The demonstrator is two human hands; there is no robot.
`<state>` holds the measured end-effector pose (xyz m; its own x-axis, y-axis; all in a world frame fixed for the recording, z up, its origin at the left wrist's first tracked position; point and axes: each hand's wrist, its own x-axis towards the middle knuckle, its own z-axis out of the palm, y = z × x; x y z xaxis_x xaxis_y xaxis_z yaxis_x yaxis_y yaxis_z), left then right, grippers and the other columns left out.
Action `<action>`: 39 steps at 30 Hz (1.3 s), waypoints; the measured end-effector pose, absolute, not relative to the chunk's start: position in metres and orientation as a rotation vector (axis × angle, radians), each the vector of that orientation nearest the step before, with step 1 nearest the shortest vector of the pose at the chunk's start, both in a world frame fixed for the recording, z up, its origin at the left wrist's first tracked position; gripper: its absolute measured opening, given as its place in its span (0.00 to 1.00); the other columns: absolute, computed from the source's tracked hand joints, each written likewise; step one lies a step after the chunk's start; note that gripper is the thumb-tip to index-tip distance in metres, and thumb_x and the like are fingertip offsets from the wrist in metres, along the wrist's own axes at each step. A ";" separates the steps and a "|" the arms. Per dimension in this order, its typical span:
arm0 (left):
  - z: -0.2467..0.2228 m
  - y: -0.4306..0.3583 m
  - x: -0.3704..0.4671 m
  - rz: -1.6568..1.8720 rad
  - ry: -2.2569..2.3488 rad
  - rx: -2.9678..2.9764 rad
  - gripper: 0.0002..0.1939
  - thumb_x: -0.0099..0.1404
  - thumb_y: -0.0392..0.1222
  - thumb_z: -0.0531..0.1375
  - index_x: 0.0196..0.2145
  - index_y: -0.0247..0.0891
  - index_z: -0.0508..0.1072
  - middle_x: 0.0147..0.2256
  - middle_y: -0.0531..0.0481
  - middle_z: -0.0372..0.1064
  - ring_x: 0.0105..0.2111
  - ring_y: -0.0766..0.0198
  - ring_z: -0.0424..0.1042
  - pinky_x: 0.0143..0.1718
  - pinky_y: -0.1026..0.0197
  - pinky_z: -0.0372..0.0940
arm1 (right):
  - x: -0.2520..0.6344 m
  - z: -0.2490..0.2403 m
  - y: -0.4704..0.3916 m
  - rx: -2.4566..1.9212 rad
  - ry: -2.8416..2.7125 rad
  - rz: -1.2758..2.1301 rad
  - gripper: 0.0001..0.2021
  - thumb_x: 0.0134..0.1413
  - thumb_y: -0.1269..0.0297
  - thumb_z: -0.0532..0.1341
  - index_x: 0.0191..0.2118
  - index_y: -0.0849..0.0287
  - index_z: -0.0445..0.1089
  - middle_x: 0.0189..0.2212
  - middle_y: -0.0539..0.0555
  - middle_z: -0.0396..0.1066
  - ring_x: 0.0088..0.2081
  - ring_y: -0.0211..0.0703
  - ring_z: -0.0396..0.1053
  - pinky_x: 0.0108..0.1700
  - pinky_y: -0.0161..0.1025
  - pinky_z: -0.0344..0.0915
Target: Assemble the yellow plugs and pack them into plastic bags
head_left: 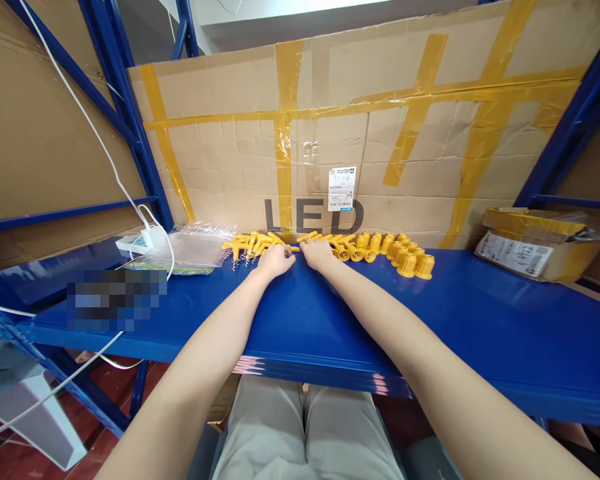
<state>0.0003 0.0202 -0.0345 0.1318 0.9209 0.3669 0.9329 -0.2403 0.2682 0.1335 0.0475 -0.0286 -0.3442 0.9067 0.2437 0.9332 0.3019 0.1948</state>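
Both hands reach to the back of the blue shelf. My left hand [276, 261] has its fingers closed, with a small yellow plastic piece [295, 249] showing at the fingertips. Beside it lies a heap of yellow-handled corkscrews [253, 244], their metal spirals pointing toward me. My right hand [317, 254] is curled at the left end of a row of yellow plastic parts [336, 240]; whatever is in its fingers is hidden. Further right stand yellow bell-shaped cups [407, 263], several upright and some lying with their openings toward me.
A large taped cardboard box [220, 167] marked LED walls off the back. At right sits a small open carton [535, 250]. On the left are plastic bags [200, 247], a white power strip [150, 240] with cables, and a blurred dark object [115, 297]. Blue posts [570, 133] frame the shelf [300, 327].
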 end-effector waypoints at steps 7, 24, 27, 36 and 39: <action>-0.034 0.020 0.001 -0.755 -1.903 -2.350 0.11 0.61 0.42 0.56 0.36 0.38 0.77 0.38 0.45 0.76 0.41 0.55 0.74 0.45 0.57 0.67 | 0.133 -0.031 0.054 -1.807 -2.525 -0.333 0.25 0.59 0.68 0.50 0.62 0.62 0.58 0.64 0.66 0.51 0.64 0.62 0.50 0.61 0.69 0.37; -0.038 0.026 -0.005 -0.668 -1.884 -2.298 0.13 0.60 0.40 0.56 0.40 0.38 0.77 0.44 0.44 0.74 0.47 0.53 0.71 0.49 0.56 0.65 | 0.260 0.045 0.037 -2.143 -2.305 -0.239 0.08 0.48 0.70 0.63 0.37 0.61 0.75 0.40 0.66 0.74 0.43 0.59 0.72 0.42 0.50 0.66; -0.040 0.027 -0.006 -0.581 -1.896 -2.322 0.13 0.59 0.39 0.56 0.41 0.39 0.76 0.45 0.45 0.74 0.48 0.53 0.71 0.51 0.57 0.65 | 0.288 0.048 0.035 -2.364 -2.246 -0.120 0.06 0.45 0.77 0.63 0.32 0.66 0.75 0.30 0.66 0.74 0.36 0.54 0.73 0.38 0.47 0.65; -0.040 0.029 -0.006 -0.552 -1.921 -2.344 0.13 0.59 0.41 0.56 0.40 0.40 0.76 0.45 0.47 0.74 0.47 0.55 0.71 0.50 0.59 0.65 | 0.330 0.030 0.030 -2.544 -2.159 0.125 0.08 0.50 0.77 0.58 0.22 0.71 0.71 0.17 0.61 0.70 0.23 0.46 0.71 0.31 0.42 0.62; -0.039 0.028 -0.006 -0.542 -1.923 -2.349 0.13 0.59 0.41 0.56 0.40 0.38 0.76 0.45 0.45 0.74 0.46 0.55 0.71 0.49 0.59 0.65 | 0.329 0.030 0.022 -2.513 -2.153 0.244 0.10 0.53 0.73 0.59 0.22 0.68 0.69 0.15 0.58 0.68 0.22 0.44 0.70 0.32 0.42 0.63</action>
<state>-0.0056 0.0282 -0.0395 0.1611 0.9391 0.3035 0.9594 -0.2212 0.1751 0.3292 0.0216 0.0295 0.1537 0.9622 -0.2249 0.9881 -0.1488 0.0385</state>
